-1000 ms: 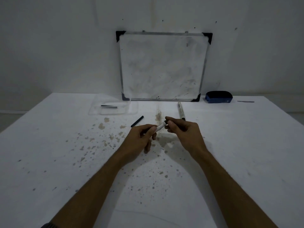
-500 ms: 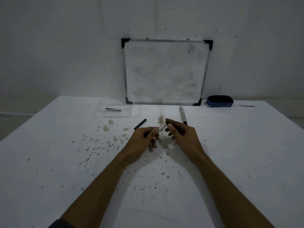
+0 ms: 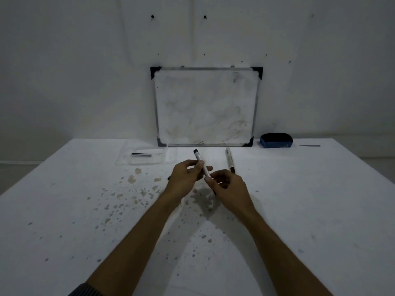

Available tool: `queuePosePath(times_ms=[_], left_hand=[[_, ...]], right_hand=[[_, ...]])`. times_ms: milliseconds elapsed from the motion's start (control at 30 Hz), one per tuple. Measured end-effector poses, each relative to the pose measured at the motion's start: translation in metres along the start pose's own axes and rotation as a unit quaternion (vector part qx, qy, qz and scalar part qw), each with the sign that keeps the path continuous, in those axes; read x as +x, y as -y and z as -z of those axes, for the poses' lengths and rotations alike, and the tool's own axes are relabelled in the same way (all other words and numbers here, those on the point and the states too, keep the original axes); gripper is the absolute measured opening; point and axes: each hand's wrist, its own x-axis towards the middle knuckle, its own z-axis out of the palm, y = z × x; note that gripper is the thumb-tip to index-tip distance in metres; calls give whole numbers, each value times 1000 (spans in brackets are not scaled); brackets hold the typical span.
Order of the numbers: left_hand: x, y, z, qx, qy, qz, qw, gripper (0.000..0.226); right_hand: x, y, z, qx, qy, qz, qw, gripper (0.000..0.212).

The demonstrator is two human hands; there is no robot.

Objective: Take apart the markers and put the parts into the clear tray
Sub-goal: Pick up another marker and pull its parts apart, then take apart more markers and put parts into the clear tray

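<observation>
Head view: marker up between both hands, its dark end aimed away toward the whiteboard.

The left hand (image 3: pixel 185 174) is curled shut around the middle of the marker (image 3: pixel 201 165), while the right hand (image 3: pixel 227 186) pinches the near end between fingertips and also seems to have a thin dark piece tucked in it. The marker's long axis runs from near-right to far-left, tilted upward off the bench (image 3: pixel 299 210), black tip (image 3: pixel 195 151) farthest from the person. The clear tray (image 3: pixel 147 157) sits ahead and to the left, nearer the left hand, with a dark part already inside. A second marker (image 3: pixel 229 160) lies flat just beyond the right hand, long axis pointing away. Likely next: pull lengthwise along that axis.
</observation>
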Motion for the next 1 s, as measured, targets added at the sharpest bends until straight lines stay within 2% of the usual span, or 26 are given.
queuePosePath(times_ms=[67,133,233,367,400,667,867,1000], left_hand=[[7,0,-6,9,4,8,1000,31],[10,3,-8,110,-17,-10,994,34],[2,18,2,306,-33,-83,948,37],[1,56,21,439,53,-199,874,36],[4,62,23,446,62,-207,869,37],[13,71,26,404,69,-217,886,37],[13,72,25,389,59,-229,890,35],[14,72,24,397,60,-226,887,36]], right_hand=[[3,-1,4,-23,-12,0,1000,31],[9,-4,9,-72,-33,8,997,27],[30,-8,13,-193,-84,61,976,23],[84,-5,2,-359,-99,125,920,23],[99,-3,-3,-375,-92,134,913,21],[188,-24,-41,-480,-30,152,864,21],[192,-31,-39,-461,-16,140,876,30],[164,-23,-13,-396,-43,128,908,35]])
